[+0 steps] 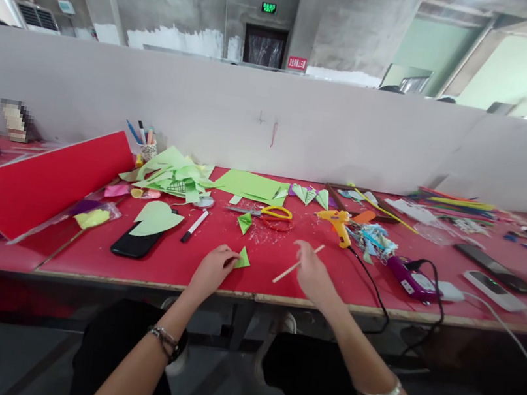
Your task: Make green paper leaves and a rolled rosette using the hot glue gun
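Note:
My left hand (pixel 214 271) pinches the left edge of a small folded green paper triangle (pixel 243 258) near the table's front edge. To the right, my right hand (pixel 314 274) is closed around a thin wooden stick (pixel 284 273), which slants down to the left with its tip close to the table. Just beyond the triangle lies another folded green paper piece (pixel 244 222). Yellow-handled scissors (pixel 276 212) rest behind it. A yellow glue gun (pixel 337 223) stands beyond my right hand, its black cord trailing right.
Green paper sheets (pixel 248 185) and offcuts (pixel 173 167) lie at the back. At left are a leaning red board (pixel 52 186), a black phone (pixel 132 243) under cut green paper, and a marker (pixel 194 225). A purple device (pixel 412 280) with cables sits right. A white partition (pixel 197 108) stands behind.

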`<state>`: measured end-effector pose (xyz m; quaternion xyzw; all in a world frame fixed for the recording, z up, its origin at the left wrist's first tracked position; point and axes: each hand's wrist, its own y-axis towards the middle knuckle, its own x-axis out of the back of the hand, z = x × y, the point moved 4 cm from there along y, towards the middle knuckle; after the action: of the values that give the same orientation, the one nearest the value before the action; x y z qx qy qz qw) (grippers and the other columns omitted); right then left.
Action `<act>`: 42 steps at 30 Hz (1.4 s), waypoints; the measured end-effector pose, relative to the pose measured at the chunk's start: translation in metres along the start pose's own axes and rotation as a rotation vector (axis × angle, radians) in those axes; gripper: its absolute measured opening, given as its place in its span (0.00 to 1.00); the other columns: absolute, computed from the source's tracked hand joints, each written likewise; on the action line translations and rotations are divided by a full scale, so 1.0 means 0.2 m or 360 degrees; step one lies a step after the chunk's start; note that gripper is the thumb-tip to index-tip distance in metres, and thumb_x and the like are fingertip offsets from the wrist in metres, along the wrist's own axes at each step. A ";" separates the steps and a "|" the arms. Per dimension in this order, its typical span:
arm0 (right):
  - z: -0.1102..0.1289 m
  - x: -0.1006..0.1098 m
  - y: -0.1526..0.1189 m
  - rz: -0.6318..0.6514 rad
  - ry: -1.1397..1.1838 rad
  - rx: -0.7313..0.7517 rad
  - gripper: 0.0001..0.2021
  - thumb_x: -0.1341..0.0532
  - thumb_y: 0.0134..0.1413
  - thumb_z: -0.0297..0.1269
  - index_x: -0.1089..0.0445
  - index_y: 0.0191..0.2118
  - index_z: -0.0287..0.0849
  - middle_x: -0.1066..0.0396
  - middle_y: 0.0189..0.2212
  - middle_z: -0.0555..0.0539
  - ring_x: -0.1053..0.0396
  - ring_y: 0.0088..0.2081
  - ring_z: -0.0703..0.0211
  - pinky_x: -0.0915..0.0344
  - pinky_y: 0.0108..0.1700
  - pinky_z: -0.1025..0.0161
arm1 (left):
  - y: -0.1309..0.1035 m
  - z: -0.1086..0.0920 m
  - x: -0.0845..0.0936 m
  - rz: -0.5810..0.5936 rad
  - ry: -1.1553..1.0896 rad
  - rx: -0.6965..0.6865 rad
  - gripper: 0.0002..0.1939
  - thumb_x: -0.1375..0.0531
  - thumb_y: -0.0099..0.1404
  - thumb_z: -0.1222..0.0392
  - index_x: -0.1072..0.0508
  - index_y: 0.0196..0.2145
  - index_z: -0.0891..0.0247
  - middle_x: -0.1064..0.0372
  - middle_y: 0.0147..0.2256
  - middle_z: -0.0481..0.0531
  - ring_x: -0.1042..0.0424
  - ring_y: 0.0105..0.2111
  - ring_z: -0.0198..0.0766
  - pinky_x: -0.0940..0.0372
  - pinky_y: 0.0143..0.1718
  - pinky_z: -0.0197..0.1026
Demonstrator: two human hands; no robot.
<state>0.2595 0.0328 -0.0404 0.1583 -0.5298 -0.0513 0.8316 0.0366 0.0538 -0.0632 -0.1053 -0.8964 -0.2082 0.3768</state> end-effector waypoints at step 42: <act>0.30 -0.30 0.17 0.0514 0.0757 0.0761 0.05 0.41 0.47 0.32 0.30 0.31 0.38 0.33 0.29 0.48 0.34 0.31 0.64 0.38 0.34 0.67 | 0.04 -0.10 0.02 0.0536 0.0737 -0.0295 0.09 0.47 0.61 0.64 0.28 0.29 0.66 0.34 0.30 0.55 0.33 0.31 0.38 0.42 0.32 0.36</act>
<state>0.1769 0.0682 -0.0575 0.2700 -0.3371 0.2440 0.8683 0.0499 0.0524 -0.0445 -0.2361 -0.7339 -0.2422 0.5891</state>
